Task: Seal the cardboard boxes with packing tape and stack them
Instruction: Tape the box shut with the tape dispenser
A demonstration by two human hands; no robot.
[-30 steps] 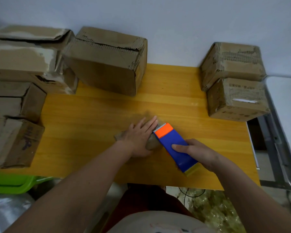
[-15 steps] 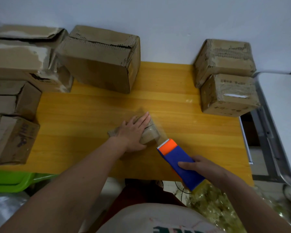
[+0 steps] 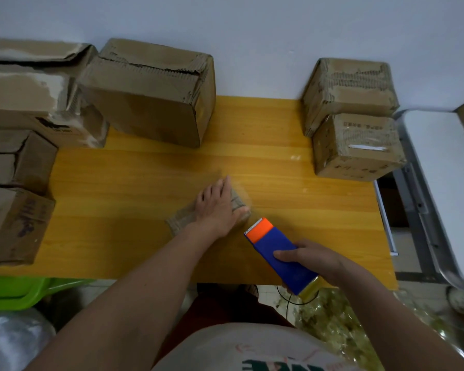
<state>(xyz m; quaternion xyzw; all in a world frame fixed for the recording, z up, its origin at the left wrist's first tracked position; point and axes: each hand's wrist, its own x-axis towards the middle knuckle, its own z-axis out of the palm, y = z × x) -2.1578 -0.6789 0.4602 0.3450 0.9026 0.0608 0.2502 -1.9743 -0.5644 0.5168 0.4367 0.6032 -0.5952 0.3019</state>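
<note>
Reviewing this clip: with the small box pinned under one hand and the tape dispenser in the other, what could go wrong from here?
1. The tape dispenser's serrated blade points toward the left hand, whose thumb lies close to it; a slip could nick it.
2. The left hand lies flat on the small box, covering most of its top, so tape might catch the fingers.
3. The right hand holds the dispenser at the table's near edge, where it may fall if released.
</note>
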